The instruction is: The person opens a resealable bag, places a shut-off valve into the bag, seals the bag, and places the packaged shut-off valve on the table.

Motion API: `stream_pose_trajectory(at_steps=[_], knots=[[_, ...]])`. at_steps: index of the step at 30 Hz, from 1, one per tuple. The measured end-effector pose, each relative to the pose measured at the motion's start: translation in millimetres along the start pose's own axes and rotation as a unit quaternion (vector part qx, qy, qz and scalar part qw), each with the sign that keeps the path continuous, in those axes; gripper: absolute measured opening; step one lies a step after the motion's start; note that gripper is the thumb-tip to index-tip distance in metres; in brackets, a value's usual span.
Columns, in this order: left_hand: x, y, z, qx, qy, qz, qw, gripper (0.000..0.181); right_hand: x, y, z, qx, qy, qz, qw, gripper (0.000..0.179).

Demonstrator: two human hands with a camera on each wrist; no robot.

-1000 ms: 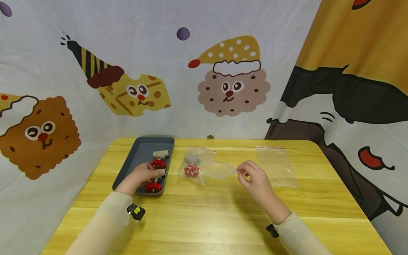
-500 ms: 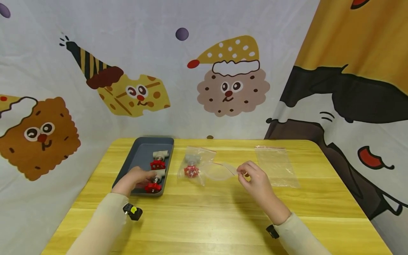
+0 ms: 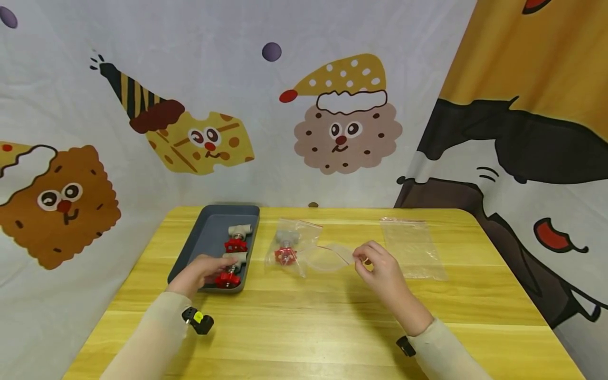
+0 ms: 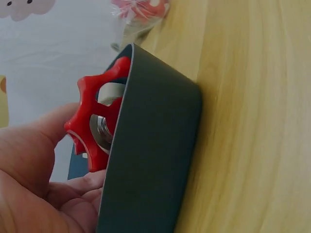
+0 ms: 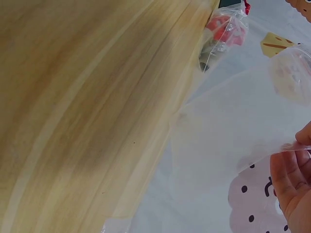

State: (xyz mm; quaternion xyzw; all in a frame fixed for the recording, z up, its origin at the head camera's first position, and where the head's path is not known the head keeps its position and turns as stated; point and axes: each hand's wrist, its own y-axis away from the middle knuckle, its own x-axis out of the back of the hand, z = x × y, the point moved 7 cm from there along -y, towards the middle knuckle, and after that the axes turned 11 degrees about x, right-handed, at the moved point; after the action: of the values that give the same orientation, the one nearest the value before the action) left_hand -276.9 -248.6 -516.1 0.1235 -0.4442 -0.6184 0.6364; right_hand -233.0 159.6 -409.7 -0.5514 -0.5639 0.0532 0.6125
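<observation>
In the grey tray (image 3: 190,248) lie two valves with red handwheels and pale grey tee-shaped bodies. My left hand (image 3: 201,272) is at the nearer valve (image 3: 229,279), index finger across its grey body. From the left wrist, thumb and fingers lie on either side of that valve, its handwheel (image 4: 90,109) standing up at the tray wall; the fingertips are hidden. My right hand (image 3: 380,266) pinches the edge of a clear zip bag (image 3: 328,257), which hangs with its mouth spread. The right wrist view shows thumb and fingers at the bag's edge (image 5: 233,131).
Left of the held bag, another clear zip bag (image 3: 300,232) with a valve (image 3: 286,255) inside lies on the wooden table (image 3: 304,327). A flat clear zip bag (image 3: 412,248) lies to the right. Behind the table hangs a printed cloth (image 3: 285,184).
My left hand has shifted a little left and back over the nearer valve, uncovering more of its grey body. The held bag's mouth has dipped slightly; the right hand stays put.
</observation>
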Motion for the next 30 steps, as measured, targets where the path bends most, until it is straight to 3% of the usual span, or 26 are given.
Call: stream_pose_trajectory(at_steps=[7, 14, 18, 22, 26, 29, 30], knots=[[-0.7, -1.6, -3.7, -0.017, 0.083, -0.011, 0.9964, 0.063, 0.0, 1.4, 0.3, -0.006, -0.001, -0.003, 1.0, 0.022], [1.1, 4.4, -2.5, -0.028, 0.159, -0.05, 0.9855, 0.07, 0.3, 0.9, 2.1, -0.02, 0.004, -0.009, 0.9998, 0.021], [2.7, 8.4, 2.2, -0.039, 0.216, -0.085, 0.972, 0.052, 1.0, 0.5, 2.7, -0.024, 0.004, -0.008, 0.9997, 0.02], [2.9, 14.1, 9.7, -0.054, 0.28, -0.125, 0.9503, 0.024, 1.4, -0.1, 3.2, -0.034, 0.004, -0.012, 0.9993, 0.016], [2.1, 20.3, 15.1, -0.058, 0.339, -0.145, 0.9277, 0.014, 2.3, -0.8, 4.1, -0.047, 0.01, -0.011, 0.9988, 0.013], [0.9, 24.0, 17.4, -0.056, 0.354, -0.152, 0.9209, 0.015, 3.1, -1.0, 5.8, -0.058, 0.016, -0.006, 0.9982, 0.012], [0.3, 25.1, 17.9, -0.056, 0.351, -0.151, 0.9225, 0.016, 3.4, -1.1, 6.5, -0.061, 0.019, -0.005, 0.9979, 0.012]])
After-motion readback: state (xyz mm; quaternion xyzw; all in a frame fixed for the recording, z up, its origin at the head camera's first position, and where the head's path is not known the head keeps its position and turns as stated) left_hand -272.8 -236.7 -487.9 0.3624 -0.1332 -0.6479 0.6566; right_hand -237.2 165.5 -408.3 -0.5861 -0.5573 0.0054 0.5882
